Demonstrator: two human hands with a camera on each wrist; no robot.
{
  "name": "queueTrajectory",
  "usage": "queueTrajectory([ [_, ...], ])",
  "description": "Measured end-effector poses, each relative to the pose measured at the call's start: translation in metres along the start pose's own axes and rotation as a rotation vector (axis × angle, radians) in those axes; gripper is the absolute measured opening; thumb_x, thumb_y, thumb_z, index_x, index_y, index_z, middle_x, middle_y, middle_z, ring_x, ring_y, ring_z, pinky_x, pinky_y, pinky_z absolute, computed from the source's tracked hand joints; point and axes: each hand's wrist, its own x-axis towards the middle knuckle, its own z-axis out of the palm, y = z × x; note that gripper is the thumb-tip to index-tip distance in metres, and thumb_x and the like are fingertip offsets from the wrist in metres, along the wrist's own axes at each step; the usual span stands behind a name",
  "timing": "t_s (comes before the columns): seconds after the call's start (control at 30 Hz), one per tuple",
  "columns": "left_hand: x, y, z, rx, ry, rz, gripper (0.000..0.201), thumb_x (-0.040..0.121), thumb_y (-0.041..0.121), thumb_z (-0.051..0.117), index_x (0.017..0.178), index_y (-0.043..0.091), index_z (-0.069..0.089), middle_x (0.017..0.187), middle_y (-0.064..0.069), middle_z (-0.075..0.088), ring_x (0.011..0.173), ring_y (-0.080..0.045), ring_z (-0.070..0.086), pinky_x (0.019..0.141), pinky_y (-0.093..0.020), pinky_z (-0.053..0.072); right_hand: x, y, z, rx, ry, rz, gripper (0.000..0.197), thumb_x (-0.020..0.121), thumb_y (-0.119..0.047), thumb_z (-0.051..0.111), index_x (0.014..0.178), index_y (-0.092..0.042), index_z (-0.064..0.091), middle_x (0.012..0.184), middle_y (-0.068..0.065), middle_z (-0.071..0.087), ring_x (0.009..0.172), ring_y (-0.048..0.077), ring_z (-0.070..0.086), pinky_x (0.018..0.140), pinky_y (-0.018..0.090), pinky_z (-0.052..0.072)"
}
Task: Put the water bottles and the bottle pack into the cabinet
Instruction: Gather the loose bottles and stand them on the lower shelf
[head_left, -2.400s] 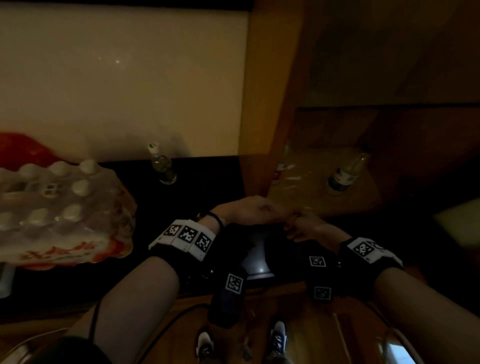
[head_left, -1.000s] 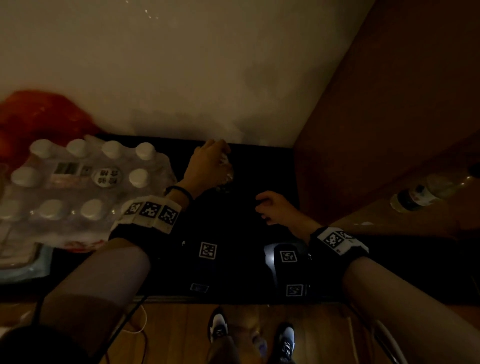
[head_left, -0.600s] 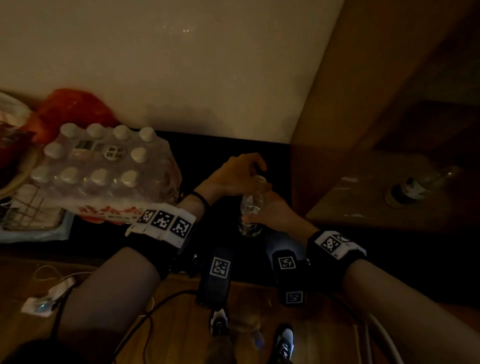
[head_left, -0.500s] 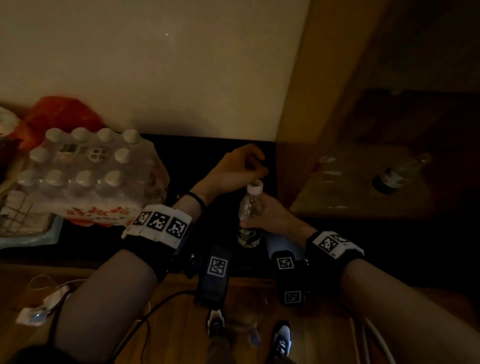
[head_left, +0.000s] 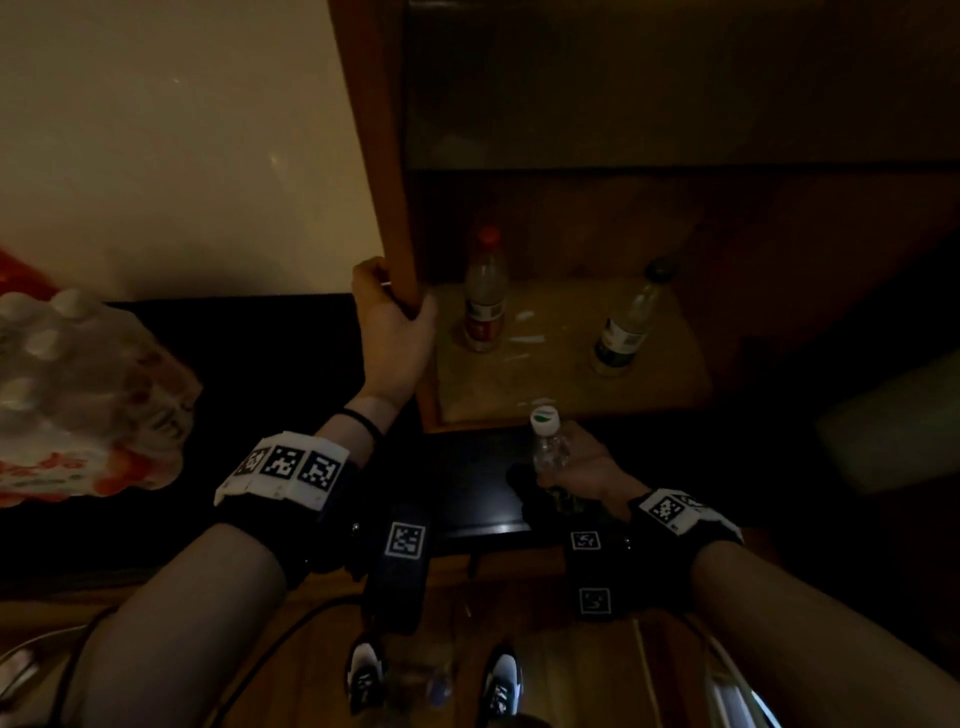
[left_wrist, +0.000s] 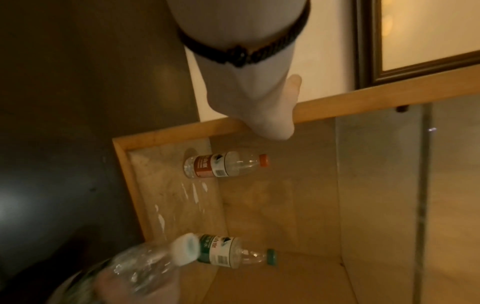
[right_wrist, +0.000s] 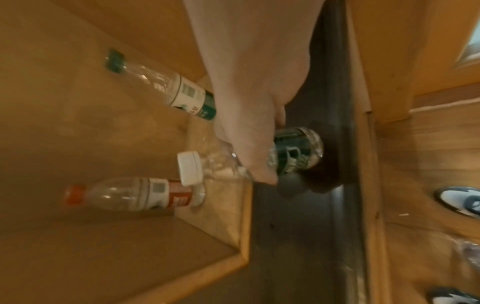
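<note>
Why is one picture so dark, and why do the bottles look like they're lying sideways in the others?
Head view: dim and murky, so the bottle pack is a pale blur. Left wrist view: brighter but turned, so the red-cap bottle looks sideways, and the held bottle is smeared. Right wrist view: warm, bright and also turned, with the right hand soft and close.

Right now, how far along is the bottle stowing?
Done: a red-capped bottle and a green-capped bottle stand on the cabinet shelf. In hand: the right hand grips a white-capped bottle just in front of the shelf, while the left hand holds the cabinet's side panel. Left: the wrapped bottle pack sits outside on the dark counter.
</note>
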Motion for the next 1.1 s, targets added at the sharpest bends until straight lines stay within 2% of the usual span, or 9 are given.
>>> queueTrajectory([
  [0.23, -0.001, 0.001, 0.013, -0.028, 0.104, -0.04, 0.039, 0.083, 0.035, 0.06, 0.101, 0.058, 0.035, 0.114, 0.0, 0.062, 0.094, -0.007, 0.065, 0.09, -0.039, 0.055, 0.039, -0.022, -0.034, 0.305, 0.221, -0.11, 0.047, 0.064, 0.002, 0.078, 0.102, -0.01, 0.054, 0.094, 0.005, 0.064, 0.097, 0.03, 0.064, 0.087, 0.042, 0.053],
  [0.37, 0.004, -0.007, 0.016, -0.087, 0.11, -0.067, 0.044, 0.089, 0.022, 0.062, 0.103, 0.054, 0.034, 0.105, 0.019, 0.056, 0.09, 0.012, 0.06, 0.084, -0.018, 0.048, 0.069, -0.039, -0.055, 0.297, 0.358, -0.138, 0.052, 0.062, -0.035, 0.073, 0.108, -0.018, 0.055, 0.106, 0.007, 0.063, 0.097, 0.027, 0.062, 0.087, 0.045, 0.054],
  [0.53, 0.006, -0.01, 0.018, -0.111, 0.103, -0.063, 0.044, 0.092, 0.008, 0.059, 0.103, 0.043, 0.034, 0.103, 0.023, 0.051, 0.085, 0.026, 0.056, 0.074, 0.0, 0.044, 0.104, -0.043, -0.065, 0.354, 0.431, -0.15, 0.047, 0.059, -0.038, 0.071, 0.1, -0.017, 0.062, 0.096, 0.003, 0.071, 0.088, 0.022, 0.068, 0.078, 0.048, 0.059],
  [0.6, 0.005, -0.01, 0.019, -0.114, 0.101, -0.054, 0.043, 0.093, 0.005, 0.058, 0.104, 0.039, 0.034, 0.104, 0.025, 0.049, 0.085, 0.028, 0.056, 0.074, 0.002, 0.044, 0.103, -0.048, -0.062, 0.327, 0.426, -0.16, 0.051, 0.06, -0.044, 0.067, 0.105, -0.02, 0.063, 0.101, 0.001, 0.071, 0.091, 0.02, 0.068, 0.082, 0.046, 0.057],
  [0.7, 0.004, -0.011, 0.021, -0.113, 0.098, -0.036, 0.041, 0.094, 0.001, 0.056, 0.109, 0.032, 0.033, 0.105, 0.026, 0.046, 0.087, 0.031, 0.054, 0.075, 0.003, 0.042, 0.104, -0.056, -0.055, 0.308, 0.356, -0.167, 0.054, 0.069, -0.029, 0.073, 0.12, -0.019, 0.056, 0.116, 0.005, 0.067, 0.104, 0.025, 0.063, 0.091, 0.046, 0.052],
  [0.83, 0.006, -0.015, 0.02, -0.131, 0.087, -0.041, 0.042, 0.094, 0.005, 0.057, 0.106, 0.037, 0.034, 0.108, 0.025, 0.047, 0.09, 0.028, 0.055, 0.077, 0.001, 0.044, 0.134, -0.043, -0.044, 0.408, 0.262, -0.171, 0.077, 0.06, -0.038, 0.07, 0.13, -0.019, 0.043, 0.127, 0.008, 0.06, 0.114, 0.029, 0.06, 0.097, 0.054, 0.049],
  [0.9, 0.007, -0.015, 0.019, -0.138, 0.085, -0.038, 0.043, 0.094, 0.004, 0.057, 0.107, 0.037, 0.033, 0.109, 0.025, 0.047, 0.092, 0.028, 0.054, 0.079, 0.0, 0.043, 0.129, -0.042, -0.041, 0.452, 0.245, -0.12, 0.073, 0.069, -0.035, 0.073, 0.133, -0.019, 0.042, 0.128, 0.004, 0.06, 0.113, 0.025, 0.059, 0.099, 0.049, 0.049],
  [1.0, 0.008, -0.017, 0.019, -0.144, 0.089, -0.037, 0.043, 0.093, 0.004, 0.057, 0.108, 0.036, 0.034, 0.109, 0.023, 0.046, 0.094, 0.026, 0.054, 0.081, -0.002, 0.043, 0.095, -0.05, -0.039, 0.458, 0.183, -0.05, 0.067, 0.076, -0.029, 0.077, 0.135, -0.018, 0.046, 0.125, 0.002, 0.061, 0.113, 0.024, 0.06, 0.095, 0.042, 0.052],
  [1.1, 0.007, -0.015, 0.019, -0.114, 0.113, -0.039, 0.047, 0.089, 0.016, 0.059, 0.11, 0.048, 0.032, 0.116, 0.013, 0.049, 0.102, 0.011, 0.057, 0.089, -0.013, 0.046, 0.068, -0.042, -0.036, 0.534, 0.049, 0.05, 0.047, 0.092, -0.013, 0.059, 0.137, -0.011, 0.043, 0.127, 0.003, 0.054, 0.112, 0.022, 0.055, 0.078, 0.031, 0.051],
])
